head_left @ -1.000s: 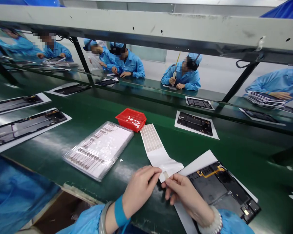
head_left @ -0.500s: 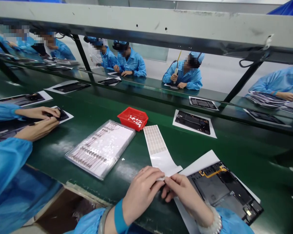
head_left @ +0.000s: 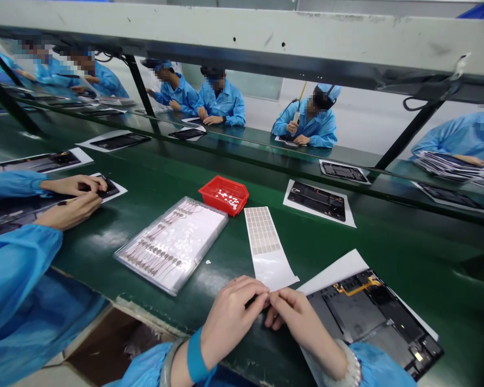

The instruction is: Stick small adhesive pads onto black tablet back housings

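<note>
My left hand (head_left: pixel 236 309), with a blue wristband, is closed in a pinch just short of the lower end of a white sheet of stickers (head_left: pixel 268 269). Fingertip to fingertip with it, my right hand (head_left: pixel 294 317) is pinched too. Whatever they hold between them is too small or too hidden to make out. Beside my right wrist an opened black device housing (head_left: pixel 355 312) with an orange flex cable lies tilted on white paper (head_left: pixel 342 263). To the left is a clear tray (head_left: pixel 173 244) bearing small round parts with thin wires.
A red bin (head_left: pixel 225 194) with small white pieces stands beyond the tray. Another black housing on paper (head_left: pixel 318 201) lies farther back on the green surface (head_left: pixel 169 169). At left, a co-worker's hands (head_left: pixel 70 204) work on a device. A grey beam (head_left: pixel 242 40) crosses overhead.
The small white bit that showed at my left fingertips is now out of sight. My hands stay together in almost the same place. The view has shifted slightly.
</note>
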`<state>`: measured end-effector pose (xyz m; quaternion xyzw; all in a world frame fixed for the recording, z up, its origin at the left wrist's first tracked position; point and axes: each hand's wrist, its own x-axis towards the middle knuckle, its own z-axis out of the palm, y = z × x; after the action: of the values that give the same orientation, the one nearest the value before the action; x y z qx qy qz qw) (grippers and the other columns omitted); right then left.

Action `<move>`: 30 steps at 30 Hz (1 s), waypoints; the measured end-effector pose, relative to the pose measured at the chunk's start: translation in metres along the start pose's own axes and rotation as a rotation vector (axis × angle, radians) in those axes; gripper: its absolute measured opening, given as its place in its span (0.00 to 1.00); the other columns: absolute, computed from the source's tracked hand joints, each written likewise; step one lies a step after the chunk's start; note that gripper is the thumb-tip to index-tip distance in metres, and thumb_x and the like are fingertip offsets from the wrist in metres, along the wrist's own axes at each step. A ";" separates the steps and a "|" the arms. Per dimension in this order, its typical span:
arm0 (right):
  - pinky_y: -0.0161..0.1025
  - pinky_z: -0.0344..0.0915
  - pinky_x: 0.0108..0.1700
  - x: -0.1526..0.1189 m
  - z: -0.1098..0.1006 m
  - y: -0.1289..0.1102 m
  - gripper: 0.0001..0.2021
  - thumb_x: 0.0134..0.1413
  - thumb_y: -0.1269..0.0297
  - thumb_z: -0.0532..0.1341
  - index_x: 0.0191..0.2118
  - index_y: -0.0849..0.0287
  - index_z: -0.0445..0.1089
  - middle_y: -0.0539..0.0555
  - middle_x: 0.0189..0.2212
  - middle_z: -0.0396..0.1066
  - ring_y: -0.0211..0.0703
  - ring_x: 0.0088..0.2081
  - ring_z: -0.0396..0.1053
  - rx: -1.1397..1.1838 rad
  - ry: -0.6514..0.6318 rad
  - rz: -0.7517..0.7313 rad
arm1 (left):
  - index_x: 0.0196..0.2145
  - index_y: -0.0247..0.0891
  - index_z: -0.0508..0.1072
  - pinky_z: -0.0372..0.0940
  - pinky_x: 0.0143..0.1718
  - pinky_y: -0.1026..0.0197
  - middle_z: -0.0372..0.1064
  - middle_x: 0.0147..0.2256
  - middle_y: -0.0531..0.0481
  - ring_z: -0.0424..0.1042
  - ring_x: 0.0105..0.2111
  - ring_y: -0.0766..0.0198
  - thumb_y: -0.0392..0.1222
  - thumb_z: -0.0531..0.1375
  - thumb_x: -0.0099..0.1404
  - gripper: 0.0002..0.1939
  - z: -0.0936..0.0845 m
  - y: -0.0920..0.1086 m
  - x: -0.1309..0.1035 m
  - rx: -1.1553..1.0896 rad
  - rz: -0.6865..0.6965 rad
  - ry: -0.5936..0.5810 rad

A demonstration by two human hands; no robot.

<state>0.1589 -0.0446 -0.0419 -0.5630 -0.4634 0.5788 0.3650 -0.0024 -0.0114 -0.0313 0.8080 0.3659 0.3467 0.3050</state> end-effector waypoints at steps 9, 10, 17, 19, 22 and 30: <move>0.31 0.59 0.22 0.003 0.001 -0.003 0.31 0.41 0.32 0.57 0.25 0.62 0.66 0.49 0.15 0.66 0.33 0.17 0.62 0.011 -0.031 0.049 | 0.36 0.40 0.74 0.65 0.40 0.62 0.74 0.36 0.53 0.71 0.36 0.63 0.34 0.59 0.64 0.05 -0.001 -0.004 -0.004 0.023 0.016 0.024; 0.31 0.59 0.23 0.003 0.001 -0.001 0.30 0.44 0.33 0.56 0.25 0.62 0.66 0.50 0.16 0.66 0.33 0.18 0.62 -0.026 -0.035 0.020 | 0.36 0.41 0.74 0.65 0.40 0.62 0.74 0.36 0.53 0.72 0.36 0.64 0.34 0.59 0.63 0.05 -0.001 -0.005 -0.004 0.006 -0.002 0.010; 0.34 0.58 0.28 -0.002 0.004 0.000 0.27 0.57 0.43 0.49 0.20 0.61 0.66 0.52 0.18 0.66 0.37 0.23 0.63 -0.306 0.031 -0.105 | 0.35 0.41 0.76 0.67 0.40 0.60 0.73 0.35 0.50 0.71 0.36 0.62 0.36 0.57 0.64 0.08 -0.007 0.000 -0.005 0.084 -0.017 0.037; 0.34 0.55 0.27 -0.004 0.006 -0.004 0.26 0.59 0.47 0.48 0.20 0.60 0.64 0.51 0.18 0.66 0.37 0.23 0.63 -0.395 0.058 -0.139 | 0.35 0.40 0.77 0.67 0.39 0.60 0.72 0.32 0.50 0.70 0.33 0.62 0.35 0.54 0.65 0.10 -0.008 0.004 -0.006 0.128 -0.001 0.050; 0.35 0.53 0.27 -0.007 0.010 -0.009 0.24 0.61 0.51 0.47 0.21 0.59 0.64 0.52 0.20 0.68 0.38 0.24 0.62 -0.507 0.064 -0.201 | 0.34 0.40 0.77 0.66 0.39 0.59 0.73 0.32 0.50 0.70 0.33 0.61 0.34 0.53 0.65 0.12 -0.008 0.006 -0.009 0.176 0.015 0.051; 0.34 0.56 0.31 -0.008 0.014 -0.002 0.22 0.64 0.55 0.46 0.24 0.59 0.67 0.54 0.24 0.70 0.40 0.27 0.65 -0.618 0.048 -0.258 | 0.28 0.40 0.76 0.64 0.36 0.65 0.71 0.29 0.53 0.71 0.32 0.64 0.30 0.55 0.59 0.11 -0.010 0.006 -0.008 0.035 -0.159 -0.012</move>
<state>0.1453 -0.0535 -0.0379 -0.5973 -0.6756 0.3465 0.2583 -0.0115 -0.0190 -0.0237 0.7839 0.4329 0.3100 0.3195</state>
